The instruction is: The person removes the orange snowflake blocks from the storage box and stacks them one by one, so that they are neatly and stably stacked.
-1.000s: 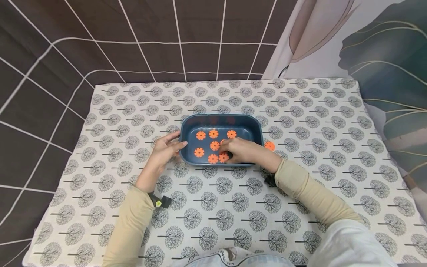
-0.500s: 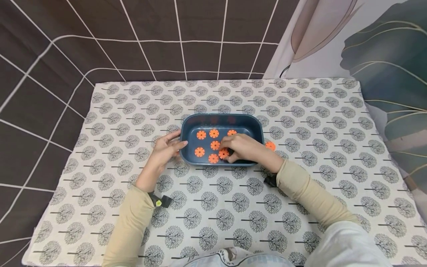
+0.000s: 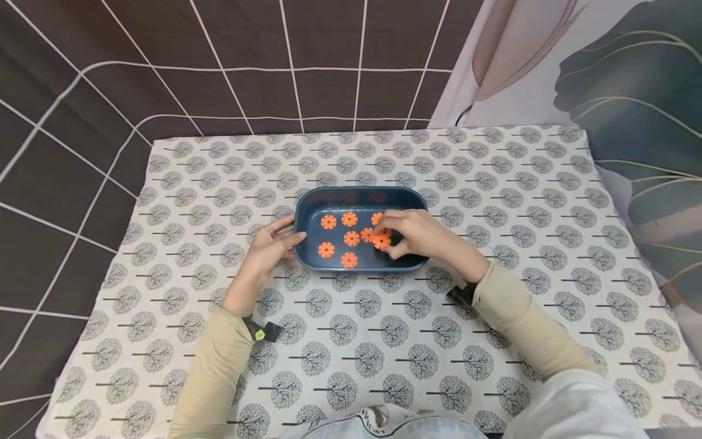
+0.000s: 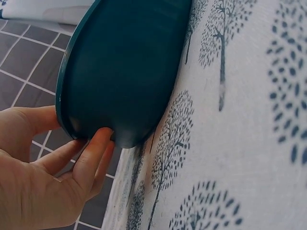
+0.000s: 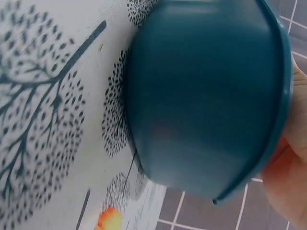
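A dark blue rectangular basin with rounded corners sits on the cloth. My left hand grips its left end, thumb over the rim and fingers against the outside wall, as the left wrist view of the basin shows. Inside, my right hand pinches an orange notched disc between thumb and fingers. Several more flat notched discs lie on the basin floor, among them one front-centre disc and one back-left disc. In the right wrist view the basin wall hides my right fingertips.
The table has a white cloth printed with grey trees. A bright orange piece lies on the cloth outside the basin, partly cut off. A dark tiled backdrop rises behind the table, with a patterned curtain to the right.
My right hand has taken hold of a disc near the basin's front and moved it right and slightly back. My left hand keeps its place on the basin.
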A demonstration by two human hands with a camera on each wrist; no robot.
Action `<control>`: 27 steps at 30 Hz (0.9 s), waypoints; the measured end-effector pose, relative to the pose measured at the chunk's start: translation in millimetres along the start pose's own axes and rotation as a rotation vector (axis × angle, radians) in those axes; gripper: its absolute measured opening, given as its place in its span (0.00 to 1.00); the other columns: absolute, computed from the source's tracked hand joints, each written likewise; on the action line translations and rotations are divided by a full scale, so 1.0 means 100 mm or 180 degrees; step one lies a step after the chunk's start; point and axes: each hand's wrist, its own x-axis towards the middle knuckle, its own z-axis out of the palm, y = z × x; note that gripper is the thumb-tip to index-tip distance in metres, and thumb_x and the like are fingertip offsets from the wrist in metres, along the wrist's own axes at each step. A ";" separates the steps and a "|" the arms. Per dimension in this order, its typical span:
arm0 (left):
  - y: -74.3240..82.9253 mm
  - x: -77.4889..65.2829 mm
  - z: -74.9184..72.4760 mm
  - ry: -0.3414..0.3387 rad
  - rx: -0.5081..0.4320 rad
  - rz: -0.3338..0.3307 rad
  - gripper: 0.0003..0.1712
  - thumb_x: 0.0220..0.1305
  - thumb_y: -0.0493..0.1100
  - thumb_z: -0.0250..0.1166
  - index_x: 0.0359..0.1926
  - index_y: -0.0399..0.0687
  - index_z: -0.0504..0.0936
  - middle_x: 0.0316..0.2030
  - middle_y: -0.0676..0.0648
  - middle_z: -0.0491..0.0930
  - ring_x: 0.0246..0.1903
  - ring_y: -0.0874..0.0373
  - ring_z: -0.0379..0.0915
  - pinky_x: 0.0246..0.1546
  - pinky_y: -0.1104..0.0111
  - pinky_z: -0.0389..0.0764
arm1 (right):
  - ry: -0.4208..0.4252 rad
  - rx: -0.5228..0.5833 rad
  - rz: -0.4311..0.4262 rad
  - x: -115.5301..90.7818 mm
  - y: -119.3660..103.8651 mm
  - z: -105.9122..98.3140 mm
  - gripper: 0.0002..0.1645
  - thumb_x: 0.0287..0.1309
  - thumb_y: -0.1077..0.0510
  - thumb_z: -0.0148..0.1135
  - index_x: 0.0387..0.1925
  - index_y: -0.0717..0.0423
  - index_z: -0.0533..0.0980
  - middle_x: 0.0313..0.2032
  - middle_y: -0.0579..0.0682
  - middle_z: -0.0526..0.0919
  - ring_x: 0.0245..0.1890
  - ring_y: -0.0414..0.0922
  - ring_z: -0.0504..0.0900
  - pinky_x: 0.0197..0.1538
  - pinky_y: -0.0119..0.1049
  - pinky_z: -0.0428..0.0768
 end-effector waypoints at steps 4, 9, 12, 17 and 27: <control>0.01 -0.01 0.00 0.0030 0.0002 -0.0016 0.37 0.59 0.36 0.64 0.68 0.49 0.62 0.59 0.39 0.71 0.39 0.57 0.81 0.42 0.67 0.82 | 0.0106 0.0182 0.0065 -0.08 0.02 -0.04 0.17 0.43 0.59 0.70 0.38 0.59 0.81 0.38 0.48 0.81 0.36 0.42 0.81 0.39 0.33 0.82; 0.03 -0.02 0.02 0.0065 0.0016 -0.0042 0.37 0.58 0.36 0.64 0.68 0.50 0.62 0.59 0.39 0.72 0.41 0.54 0.81 0.42 0.67 0.82 | 0.0237 0.0267 0.0234 -0.21 0.05 -0.11 0.18 0.42 0.60 0.71 0.39 0.59 0.80 0.39 0.48 0.81 0.38 0.43 0.80 0.41 0.35 0.82; 0.03 -0.03 0.03 0.0069 0.0021 -0.0056 0.37 0.58 0.36 0.64 0.68 0.50 0.62 0.59 0.40 0.72 0.42 0.54 0.80 0.42 0.67 0.82 | 0.0365 0.0257 0.0290 -0.29 0.07 -0.15 0.19 0.40 0.61 0.71 0.39 0.59 0.80 0.40 0.49 0.81 0.38 0.44 0.80 0.41 0.37 0.83; 0.03 -0.02 0.02 0.0058 0.0031 -0.0062 0.37 0.59 0.36 0.63 0.68 0.50 0.61 0.60 0.39 0.71 0.39 0.57 0.80 0.42 0.69 0.82 | 0.0653 0.0292 0.0234 -0.40 0.11 -0.20 0.17 0.38 0.63 0.69 0.37 0.60 0.80 0.38 0.50 0.82 0.33 0.42 0.79 0.31 0.32 0.80; 0.01 -0.01 0.01 0.0085 0.0085 -0.0069 0.37 0.58 0.36 0.64 0.68 0.50 0.62 0.59 0.40 0.71 0.38 0.59 0.80 0.40 0.71 0.82 | 0.1034 0.0126 0.0351 -0.63 0.20 -0.25 0.21 0.32 0.69 0.72 0.36 0.63 0.80 0.34 0.52 0.82 0.31 0.41 0.78 0.32 0.26 0.79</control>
